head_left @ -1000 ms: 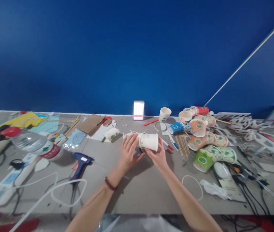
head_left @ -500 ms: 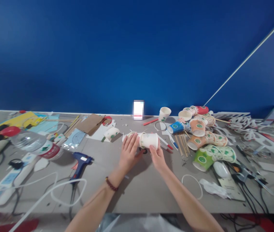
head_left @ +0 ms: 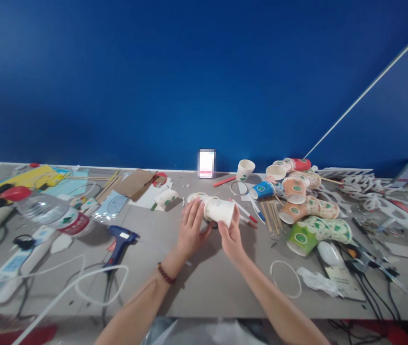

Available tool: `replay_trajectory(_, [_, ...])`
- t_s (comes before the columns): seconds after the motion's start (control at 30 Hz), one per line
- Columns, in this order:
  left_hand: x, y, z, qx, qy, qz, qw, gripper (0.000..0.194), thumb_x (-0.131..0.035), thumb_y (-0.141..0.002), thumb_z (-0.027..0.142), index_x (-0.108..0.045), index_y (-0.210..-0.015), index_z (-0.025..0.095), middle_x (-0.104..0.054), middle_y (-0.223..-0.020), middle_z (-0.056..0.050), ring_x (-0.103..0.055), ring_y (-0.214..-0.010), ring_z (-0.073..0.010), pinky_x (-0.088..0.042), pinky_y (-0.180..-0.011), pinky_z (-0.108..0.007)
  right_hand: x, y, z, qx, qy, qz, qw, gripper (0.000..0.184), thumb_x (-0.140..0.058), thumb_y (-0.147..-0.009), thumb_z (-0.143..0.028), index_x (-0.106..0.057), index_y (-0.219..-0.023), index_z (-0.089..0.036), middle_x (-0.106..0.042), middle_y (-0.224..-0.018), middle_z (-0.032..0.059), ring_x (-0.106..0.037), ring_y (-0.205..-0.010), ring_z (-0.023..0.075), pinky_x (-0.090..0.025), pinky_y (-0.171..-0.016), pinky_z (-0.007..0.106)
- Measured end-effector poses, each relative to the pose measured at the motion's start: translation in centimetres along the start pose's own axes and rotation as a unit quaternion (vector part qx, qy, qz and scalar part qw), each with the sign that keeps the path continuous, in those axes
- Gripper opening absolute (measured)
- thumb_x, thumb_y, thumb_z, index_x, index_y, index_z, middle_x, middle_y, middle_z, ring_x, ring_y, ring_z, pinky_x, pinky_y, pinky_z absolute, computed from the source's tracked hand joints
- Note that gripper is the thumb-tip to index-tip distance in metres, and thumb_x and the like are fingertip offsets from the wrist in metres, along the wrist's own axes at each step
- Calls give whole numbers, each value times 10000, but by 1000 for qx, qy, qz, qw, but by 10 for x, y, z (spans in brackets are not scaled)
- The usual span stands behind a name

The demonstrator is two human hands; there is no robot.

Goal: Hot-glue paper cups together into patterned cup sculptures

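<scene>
Both my hands hold a pair of white paper cups (head_left: 219, 210) joined lengthwise, lying sideways just above the table. My left hand (head_left: 192, 224) is closed over the left cup, its fingers across the top. At the right cup's end, my right hand (head_left: 231, 235) grips the edge with thumb and fingers. A thin pale loop shows along the top of the cups; its join is hard to make out. Red-capped white pens (head_left: 246, 215) lie just right of the cups. Behind them stands a white paper cup (head_left: 245, 169).
A blue glue gun (head_left: 120, 244) lies left of my arms, near a red-capped bottle (head_left: 56, 215) and a white cable (head_left: 81, 282). Joined patterned cups (head_left: 302, 235), wooden sticks (head_left: 270, 216) and a string loop (head_left: 285, 278) lie to the right. Cardboard (head_left: 136, 184) sits at back left.
The cups have tilted, the right end dropping slightly and turning toward my right hand. My right fingers have shifted around that end. My left hand stays on the left cup.
</scene>
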State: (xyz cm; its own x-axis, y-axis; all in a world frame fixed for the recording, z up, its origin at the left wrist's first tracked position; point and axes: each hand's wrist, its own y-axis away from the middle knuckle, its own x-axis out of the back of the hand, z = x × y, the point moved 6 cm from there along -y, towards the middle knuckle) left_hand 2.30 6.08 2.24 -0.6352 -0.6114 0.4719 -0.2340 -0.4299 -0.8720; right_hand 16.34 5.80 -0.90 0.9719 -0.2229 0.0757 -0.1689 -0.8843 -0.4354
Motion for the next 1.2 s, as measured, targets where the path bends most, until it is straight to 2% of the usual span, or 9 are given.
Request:
replay_trajectory(0.1, [2, 0, -1, 5, 1, 1, 1000, 856, -671, -828, 297, -215, -1521, 85, -496, -1416, -270, -419, -1381, -366, -423, -1070, -548, -3, 3, -14, 40, 28, -16, 999, 338, -511, -953, -327, -641, -1260, -275, -172, -1607, 53, -305, -1450, 283, -298, -1174, 448])
replay_trajectory(0.3, [3, -2, 0, -1, 47, 2, 999, 915, -652, -844, 315, -110, -1542, 77, -399, -1488, -287, -366, -1411, -375, -413, -1073, -569, -2, 5, -22, 64, 32, -3, 997, 256, -544, -933, -288, -704, -1124, -228, -215, -1573, 105, -441, -1370, 272, -405, -1103, 385])
replay_trajectory(0.43, [4, -4, 1, 11, 83, -15, 996, 878, -644, -848, 294, -149, -1535, 60, -401, -1482, -291, -358, -1416, -369, -428, -1073, -541, -1, 5, -20, 65, 18, 18, 998, 179, -578, -913, -281, -729, -910, -185, -236, -1565, 124, -460, -1356, 271, -429, -1075, 359])
replay_trajectory(0.67, [4, -2, 0, 24, 107, -36, 993, 859, -649, -831, 241, -185, -1534, 74, -425, -1473, -270, -372, -1412, -355, -408, -1096, -537, 1, 5, -20, 66, 31, 30, 997, 190, -605, -889, -263, -719, -773, -165, -254, -1559, 130, -473, -1346, 276, -437, -1060, 350])
replay_trajectory(1.03, [-1, 3, 1, 45, 98, -60, 992, 886, -625, -856, 296, -117, -1550, 85, -361, -1520, -268, -357, -1418, -374, -428, -1076, -535, 2, 7, -23, 71, 48, 39, 996, 185, -614, -882, -271, -726, -791, -156, -249, -1557, 145, -467, -1351, 270, -438, -1056, 341])
replay_trajectory(1.2, [-3, 2, 2, 39, 83, -62, 994, 867, -588, -882, 296, -78, -1556, 104, -351, -1529, -259, -335, -1435, -350, -359, -1120, -553, 13, -3, -27, 56, 54, 62, 995, 224, -598, -884, -340, -757, -888, -182, -372, -1520, 151, -522, -1298, 280, -484, -1003, 369])
